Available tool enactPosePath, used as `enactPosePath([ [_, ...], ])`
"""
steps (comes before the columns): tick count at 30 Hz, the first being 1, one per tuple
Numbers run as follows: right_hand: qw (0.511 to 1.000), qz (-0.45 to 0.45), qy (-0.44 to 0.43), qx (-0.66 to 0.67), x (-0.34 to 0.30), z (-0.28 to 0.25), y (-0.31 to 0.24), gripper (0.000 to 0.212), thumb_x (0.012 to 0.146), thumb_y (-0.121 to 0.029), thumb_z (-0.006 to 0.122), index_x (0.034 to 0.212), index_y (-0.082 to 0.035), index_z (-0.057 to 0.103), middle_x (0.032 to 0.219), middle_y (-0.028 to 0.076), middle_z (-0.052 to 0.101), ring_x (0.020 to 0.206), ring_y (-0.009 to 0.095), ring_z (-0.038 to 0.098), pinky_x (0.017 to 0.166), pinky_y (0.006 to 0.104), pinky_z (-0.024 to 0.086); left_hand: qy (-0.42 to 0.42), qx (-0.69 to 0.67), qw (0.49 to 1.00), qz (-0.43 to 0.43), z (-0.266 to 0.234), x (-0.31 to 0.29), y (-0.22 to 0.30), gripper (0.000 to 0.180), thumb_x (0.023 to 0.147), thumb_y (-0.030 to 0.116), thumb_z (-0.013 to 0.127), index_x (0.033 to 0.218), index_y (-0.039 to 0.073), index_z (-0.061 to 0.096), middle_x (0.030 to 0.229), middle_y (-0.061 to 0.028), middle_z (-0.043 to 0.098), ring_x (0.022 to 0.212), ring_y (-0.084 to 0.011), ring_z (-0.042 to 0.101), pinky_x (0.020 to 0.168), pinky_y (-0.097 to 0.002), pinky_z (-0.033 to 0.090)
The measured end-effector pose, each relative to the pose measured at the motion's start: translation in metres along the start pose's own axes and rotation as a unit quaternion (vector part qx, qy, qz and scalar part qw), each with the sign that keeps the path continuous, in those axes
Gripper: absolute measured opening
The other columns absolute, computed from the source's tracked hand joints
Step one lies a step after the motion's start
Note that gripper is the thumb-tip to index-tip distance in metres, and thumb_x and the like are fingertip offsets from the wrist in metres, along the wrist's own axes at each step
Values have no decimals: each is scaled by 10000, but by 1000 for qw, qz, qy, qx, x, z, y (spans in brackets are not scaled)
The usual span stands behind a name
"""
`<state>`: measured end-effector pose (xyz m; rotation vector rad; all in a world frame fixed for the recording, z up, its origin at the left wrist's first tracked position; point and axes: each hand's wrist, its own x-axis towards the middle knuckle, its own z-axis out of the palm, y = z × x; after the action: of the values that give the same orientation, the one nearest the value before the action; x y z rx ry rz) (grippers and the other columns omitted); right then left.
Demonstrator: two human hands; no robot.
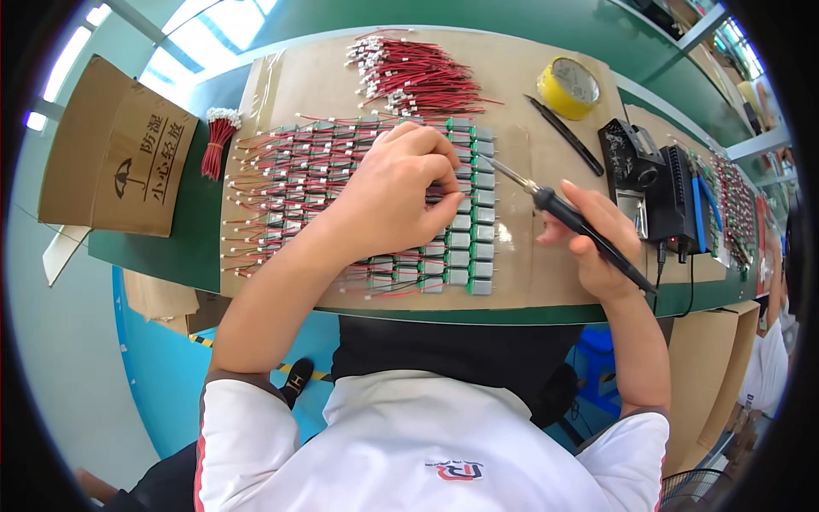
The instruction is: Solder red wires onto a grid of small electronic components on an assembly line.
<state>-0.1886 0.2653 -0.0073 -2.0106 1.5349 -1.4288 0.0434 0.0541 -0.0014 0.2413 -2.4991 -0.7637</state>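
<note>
My right hand [604,235] grips a soldering iron [589,229] by its black handle. The iron's metal tip points up and left, close to the right-hand columns of small grey blocks [482,230] with green ends, which lie in tight rows. Over these rows rests my left hand [401,192], its fingers curled and the thumb near the forefinger. Whatever those fingers hold, if anything, is hidden. Thin red and dark wires [281,183] with white connectors run leftward from the blocks.
Beyond the rows lies a heap of red wires [418,72]; a smaller bundle [220,141] is by a cardboard box [119,149] at left. To the right are yellow tape [569,88], a black pen-like tool [565,134], a black soldering station [653,183] and blue-handled pliers [701,213].
</note>
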Motion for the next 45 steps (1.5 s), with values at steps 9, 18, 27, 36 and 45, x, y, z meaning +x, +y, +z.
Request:
enactPosePath([
  [9, 998, 58, -5, 22, -21, -4, -11, 337, 1050, -157, 641, 1281, 80, 707, 948, 189, 773, 811, 274, 789, 770, 348, 624, -11, 26, 999, 15, 1, -1, 3, 103, 790, 99, 819, 784, 53, 726, 1072, -82, 687, 1075, -306, 639, 993, -454, 527],
  [18, 999, 30, -14, 8, -18, -3, -13, 304, 1014, -116, 648, 1248, 61, 727, 901, 173, 784, 812, 265, 797, 778, 338, 623, -3, 50, 998, 31, 2, -1, 4, 124, 791, 88, 825, 797, 49, 708, 1077, -79, 678, 1046, -301, 645, 976, -447, 522],
  [27, 1000, 23, -19, 8, -17, -3, -12, 303, 1003, -92, 651, 1252, 63, 728, 925, 183, 777, 809, 260, 796, 765, 334, 619, -1, 56, 998, 30, 4, -1, 4, 125, 788, 83, 827, 808, 45, 710, 1075, -75, 677, 1041, -296, 642, 966, -430, 524],
  [36, 1000, 23, -18, 11, -18, -2, -9, 308, 990, -79, 664, 1254, 63, 732, 925, 189, 773, 804, 261, 794, 755, 337, 617, -2, 50, 999, 15, 5, 0, 6, 91, 795, 104, 796, 771, 43, 731, 1066, -85, 679, 1092, -308, 632, 997, -469, 531],
  [45, 1000, 27, -14, 4, -18, -2, -11, 301, 994, -97, 666, 1235, 68, 739, 937, 189, 772, 803, 257, 789, 758, 332, 617, -5, 53, 998, 19, 4, -1, 5, 101, 790, 96, 811, 786, 42, 726, 1072, -81, 678, 1076, -299, 641, 984, -445, 535],
])
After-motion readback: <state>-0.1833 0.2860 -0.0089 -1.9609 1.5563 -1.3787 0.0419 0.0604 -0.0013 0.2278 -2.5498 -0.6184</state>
